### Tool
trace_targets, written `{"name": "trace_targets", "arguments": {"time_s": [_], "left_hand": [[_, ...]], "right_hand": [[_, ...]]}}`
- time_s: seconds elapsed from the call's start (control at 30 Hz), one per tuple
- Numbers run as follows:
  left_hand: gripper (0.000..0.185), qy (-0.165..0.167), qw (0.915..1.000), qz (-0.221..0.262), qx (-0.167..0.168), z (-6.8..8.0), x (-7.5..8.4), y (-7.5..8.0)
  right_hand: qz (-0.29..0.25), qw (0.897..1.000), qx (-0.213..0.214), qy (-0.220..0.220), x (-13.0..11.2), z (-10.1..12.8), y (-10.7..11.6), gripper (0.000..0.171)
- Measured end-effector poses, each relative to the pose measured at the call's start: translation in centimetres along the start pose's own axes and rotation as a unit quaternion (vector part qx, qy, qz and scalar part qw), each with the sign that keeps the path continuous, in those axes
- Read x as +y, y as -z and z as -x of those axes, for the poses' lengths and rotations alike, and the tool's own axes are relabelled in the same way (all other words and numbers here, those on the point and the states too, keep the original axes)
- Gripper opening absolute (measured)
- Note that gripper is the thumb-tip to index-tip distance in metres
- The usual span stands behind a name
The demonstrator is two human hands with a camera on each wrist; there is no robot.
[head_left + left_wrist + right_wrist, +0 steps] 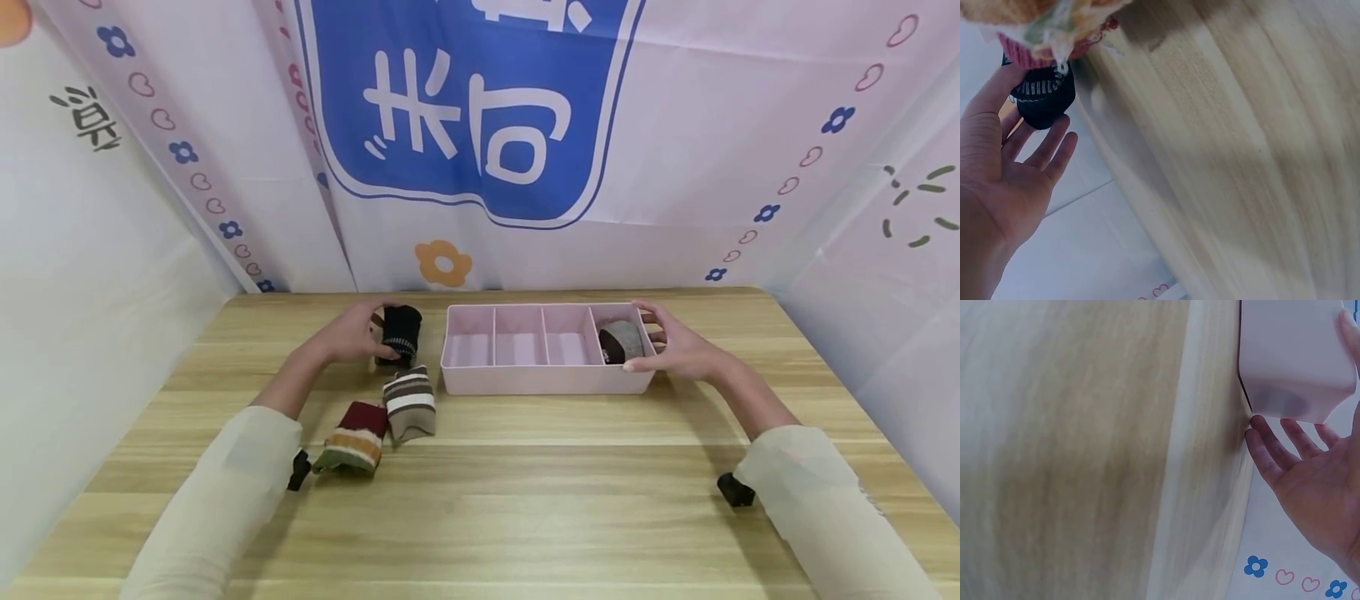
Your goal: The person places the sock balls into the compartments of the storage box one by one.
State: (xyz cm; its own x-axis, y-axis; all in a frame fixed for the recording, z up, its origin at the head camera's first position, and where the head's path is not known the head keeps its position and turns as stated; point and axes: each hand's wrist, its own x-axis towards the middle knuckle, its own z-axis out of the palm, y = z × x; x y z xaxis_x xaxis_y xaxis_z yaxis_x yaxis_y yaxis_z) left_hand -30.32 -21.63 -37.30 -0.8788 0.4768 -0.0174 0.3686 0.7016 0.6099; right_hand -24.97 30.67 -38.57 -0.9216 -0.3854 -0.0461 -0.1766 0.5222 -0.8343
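My left hand (350, 333) grips a rolled black sock (402, 327) with a pale patterned band, thumb on the near side and fingers behind. The left wrist view shows the same black sock (1047, 100) between thumb and fingers. At the right end of a pink divided box (540, 382), my right hand (681, 346) holds the box, thumb at the near corner and forefinger at the far one. Its other fingers lie against the end wall (1291, 403). A grey and dark rolled sock (626, 340) sits in the rightmost compartment; the other compartments are bare.
Nearer me than the black sock lie a brown-and-white striped sock (411, 406) and a red, orange and green sock (356, 437), side by side. The wooden table (510, 508) runs back to a printed cloth (660, 167), with more cloth at both sides.
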Motion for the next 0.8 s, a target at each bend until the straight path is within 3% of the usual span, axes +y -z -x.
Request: {"name": "trace_targets", "arguments": {"time_s": [0.37,0.8], "left_hand": [[0.082,-0.006,0.9978,0.057,0.034,0.8,-1.1,0.6],[0.084,-0.012,0.9922,0.104,0.068,1.4,0.2,1.6]], "right_hand": [[0.006,1.000,-0.001,-0.002,0.0,0.0,0.1,0.108],[0.006,1.000,-0.005,-0.004,-0.3,0.1,0.1,0.108]]}}
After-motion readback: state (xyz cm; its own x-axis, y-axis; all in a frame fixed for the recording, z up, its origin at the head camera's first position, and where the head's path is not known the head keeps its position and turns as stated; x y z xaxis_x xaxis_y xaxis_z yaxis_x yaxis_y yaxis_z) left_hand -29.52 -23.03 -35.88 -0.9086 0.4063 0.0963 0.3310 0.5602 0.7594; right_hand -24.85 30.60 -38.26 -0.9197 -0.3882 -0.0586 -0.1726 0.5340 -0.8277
